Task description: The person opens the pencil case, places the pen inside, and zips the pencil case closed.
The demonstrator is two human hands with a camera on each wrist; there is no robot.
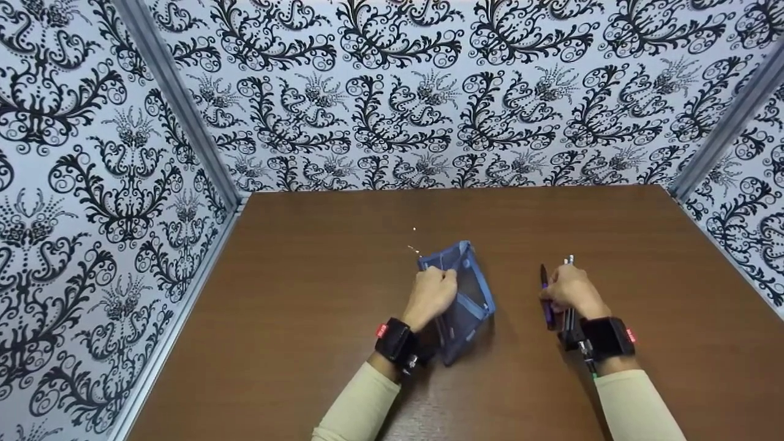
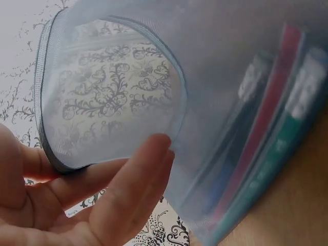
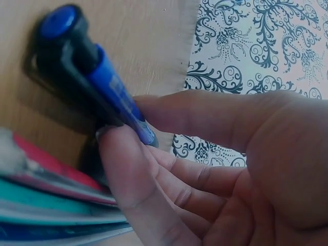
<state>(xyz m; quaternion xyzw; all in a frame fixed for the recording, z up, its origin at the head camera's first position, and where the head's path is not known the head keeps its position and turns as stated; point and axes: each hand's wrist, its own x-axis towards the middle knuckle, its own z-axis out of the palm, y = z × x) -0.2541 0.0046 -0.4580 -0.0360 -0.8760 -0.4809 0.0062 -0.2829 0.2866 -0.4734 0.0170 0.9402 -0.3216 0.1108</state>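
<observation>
My left hand grips the rim of a blue mesh pouch and holds it tilted over the table. In the left wrist view, the pouch's mouth gapes beside the fingers. Red and green stick-like items show through the mesh and seem to lie inside. My right hand pinches a blue-and-black pen between thumb and fingers; its clip and blue top face the camera. Close beside that hand are several slim items, one red and one teal, partly hidden by the fingers.
The brown wooden table runs back to a patterned wall. Another patterned wall rises along its left side. Black straps with small cameras sit on both wrists.
</observation>
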